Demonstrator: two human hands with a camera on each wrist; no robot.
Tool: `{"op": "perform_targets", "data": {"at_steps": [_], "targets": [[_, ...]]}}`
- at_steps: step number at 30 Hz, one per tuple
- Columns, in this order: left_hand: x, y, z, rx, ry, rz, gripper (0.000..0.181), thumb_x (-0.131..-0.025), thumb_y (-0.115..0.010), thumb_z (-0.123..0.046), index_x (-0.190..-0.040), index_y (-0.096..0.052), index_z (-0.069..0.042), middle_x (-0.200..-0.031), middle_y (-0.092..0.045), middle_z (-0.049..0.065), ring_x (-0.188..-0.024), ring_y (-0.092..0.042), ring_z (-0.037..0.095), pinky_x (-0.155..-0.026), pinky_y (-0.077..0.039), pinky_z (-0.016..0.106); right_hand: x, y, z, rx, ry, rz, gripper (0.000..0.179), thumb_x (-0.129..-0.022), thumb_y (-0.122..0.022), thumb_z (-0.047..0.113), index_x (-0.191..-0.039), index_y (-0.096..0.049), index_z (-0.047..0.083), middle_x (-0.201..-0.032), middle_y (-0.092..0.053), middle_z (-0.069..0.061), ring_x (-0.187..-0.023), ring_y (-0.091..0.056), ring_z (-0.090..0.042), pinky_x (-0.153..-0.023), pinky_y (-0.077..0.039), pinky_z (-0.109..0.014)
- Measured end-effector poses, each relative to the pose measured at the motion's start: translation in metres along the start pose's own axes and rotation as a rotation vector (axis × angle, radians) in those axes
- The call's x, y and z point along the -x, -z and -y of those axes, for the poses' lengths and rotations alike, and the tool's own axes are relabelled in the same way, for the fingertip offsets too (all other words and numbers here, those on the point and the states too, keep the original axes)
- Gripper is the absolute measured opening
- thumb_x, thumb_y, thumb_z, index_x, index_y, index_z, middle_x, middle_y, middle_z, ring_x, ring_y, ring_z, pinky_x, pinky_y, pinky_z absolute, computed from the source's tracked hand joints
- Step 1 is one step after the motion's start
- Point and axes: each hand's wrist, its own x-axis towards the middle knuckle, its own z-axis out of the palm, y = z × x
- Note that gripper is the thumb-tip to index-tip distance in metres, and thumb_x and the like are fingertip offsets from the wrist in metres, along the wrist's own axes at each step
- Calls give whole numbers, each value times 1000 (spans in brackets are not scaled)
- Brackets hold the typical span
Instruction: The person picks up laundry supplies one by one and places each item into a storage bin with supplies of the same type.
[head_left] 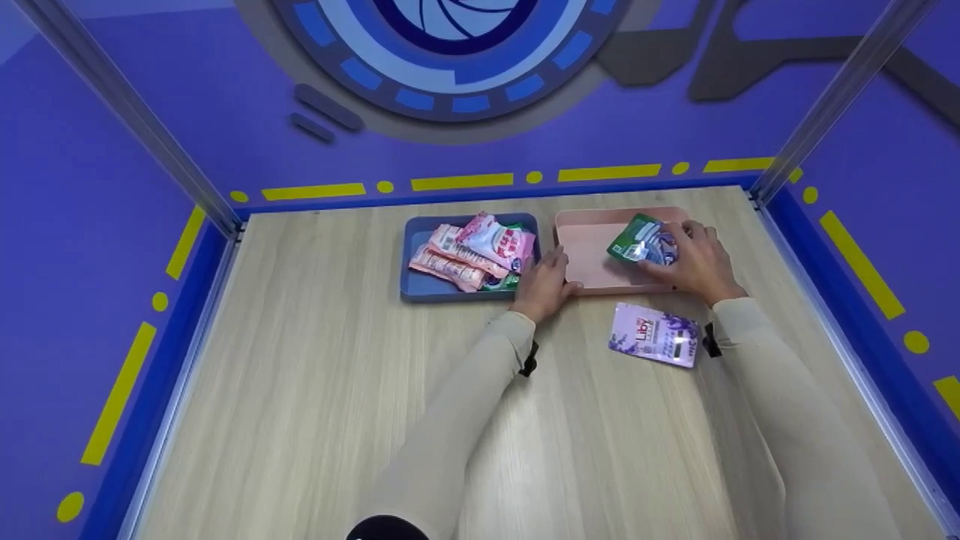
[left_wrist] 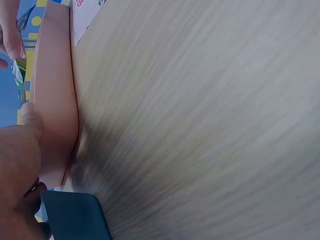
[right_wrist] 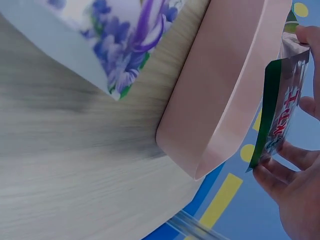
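My right hand [head_left: 703, 261] pinches a green and purple plastic packet [head_left: 637, 238] between thumb and fingers, over the right part of a pink tray [head_left: 589, 259]. Seen in the right wrist view, the packet [right_wrist: 280, 107] is tilted above the tray wall [right_wrist: 210, 75]. Between the two trays, my left hand [head_left: 541, 285] grips the pink tray's near left corner; its thumb [left_wrist: 31, 117] lies over the rim in the left wrist view. In front of the pink tray lies a light purple Liby pouch [head_left: 654, 335], flat on the table.
Left of the pink tray stands a blue-grey tray [head_left: 420, 292] with several packets, including pink ones [head_left: 499, 238] on top and green ones partly hidden beneath. Purple panels [head_left: 450, 154] with yellow marks border the wooden table [head_left: 337, 360] at the back and both sides.
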Motion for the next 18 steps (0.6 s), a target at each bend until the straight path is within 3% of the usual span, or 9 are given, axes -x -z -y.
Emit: {"op": "perform_targets", "data": {"at_steps": [18], "targets": [[-1,0,-1,-21,12,12,65,-102,-57,-52,-153,-46,-14,-167,-31,4,-152,-32,17,-126,-16,49,-11,-6,-3,-11,-14,-3,90,-86,-77,57,-156,-35,19,-151,-32,-33,-127,-39,-52,-103,-39,-75]]}}
